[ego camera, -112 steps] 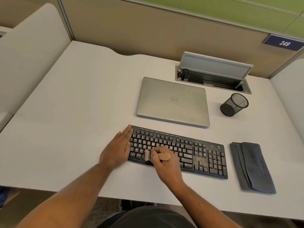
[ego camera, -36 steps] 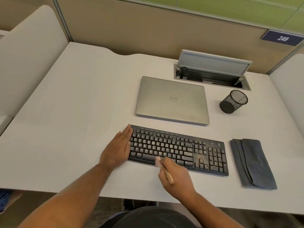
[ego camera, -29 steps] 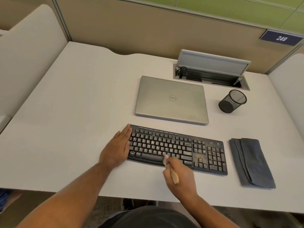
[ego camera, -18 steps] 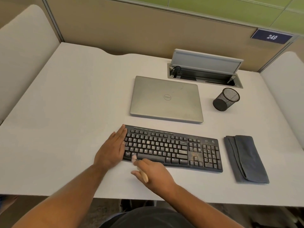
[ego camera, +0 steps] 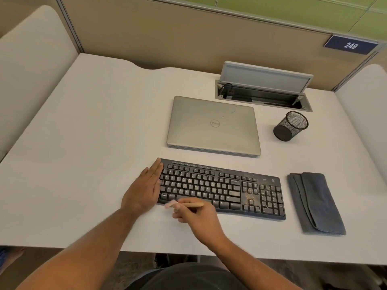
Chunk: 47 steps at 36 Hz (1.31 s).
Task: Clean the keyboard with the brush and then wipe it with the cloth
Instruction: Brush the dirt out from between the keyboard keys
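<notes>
A black keyboard (ego camera: 222,188) lies near the front of the white desk, with yellowish dust around its arrow keys and number pad. My left hand (ego camera: 144,190) lies flat with straight fingers against the keyboard's left end. My right hand (ego camera: 199,216) holds a small brush (ego camera: 184,205) with a wooden handle and pale pink bristles. The bristles touch the keyboard's front left edge, and the handle lies nearly level, pointing right. A folded dark grey cloth (ego camera: 314,203) rests on the desk to the right of the keyboard.
A closed silver laptop (ego camera: 213,126) sits behind the keyboard. A black mesh pen cup (ego camera: 290,126) stands to its right. An open cable hatch (ego camera: 263,95) is set in the desk at the back. Partition walls enclose the desk on three sides.
My right hand swept the brush along the keyboard's front rows, right and then back to the left end. The brush handle has tipped from pointing toward me to lying sideways. My left hand stayed put.
</notes>
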{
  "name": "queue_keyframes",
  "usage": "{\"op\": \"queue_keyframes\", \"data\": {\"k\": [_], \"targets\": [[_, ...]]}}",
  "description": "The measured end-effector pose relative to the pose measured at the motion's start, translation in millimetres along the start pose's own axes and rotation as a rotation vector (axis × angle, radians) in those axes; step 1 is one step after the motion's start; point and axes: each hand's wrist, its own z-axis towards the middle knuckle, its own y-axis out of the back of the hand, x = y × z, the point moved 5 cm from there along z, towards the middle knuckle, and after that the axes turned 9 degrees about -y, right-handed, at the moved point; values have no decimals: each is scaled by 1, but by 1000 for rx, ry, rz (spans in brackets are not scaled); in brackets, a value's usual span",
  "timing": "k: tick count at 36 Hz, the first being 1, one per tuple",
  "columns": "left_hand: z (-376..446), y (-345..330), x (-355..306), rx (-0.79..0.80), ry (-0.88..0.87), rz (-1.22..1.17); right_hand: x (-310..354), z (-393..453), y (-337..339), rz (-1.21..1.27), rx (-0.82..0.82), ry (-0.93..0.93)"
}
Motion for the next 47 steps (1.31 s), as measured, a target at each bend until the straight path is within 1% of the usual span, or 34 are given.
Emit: {"op": "queue_keyframes", "data": {"k": [3,8,14,16,17,20,22,25,28,34,36,38,42,47], "targets": [[1,-1,2,2,0,-4,-9,5,0,42,-63,-11],[0,-3,3,1,-3,-25,-31,-12,39,33,-279,48],[-1,-5,4,11,3,-21,-62,-39,94,-41,-595,78],[-1,-6,4,24,15,-16,-71,-43,102,-25,-674,69],[-1,-6,5,30,19,-15,-75,-44,102,-12,-688,60],[-1,-8,6,35,19,-24,-80,-41,86,-37,-642,79],[-1,-8,6,37,31,-38,-73,-36,62,-67,-527,125],[0,-5,4,32,26,-43,-58,-26,25,-206,-339,234],[1,-3,2,38,12,-49,-45,-15,-1,-289,-191,276],[1,-3,4,47,16,-76,-21,-10,-27,-365,-122,366],[0,-4,5,56,24,-84,-21,-8,-27,-351,-146,334],[0,-5,7,59,31,-99,-26,-7,-20,-294,-208,271],[0,-5,8,57,47,-93,-43,-15,9,-228,-363,155],[0,0,2,48,46,-82,-67,-36,60,-80,-590,99]]}}
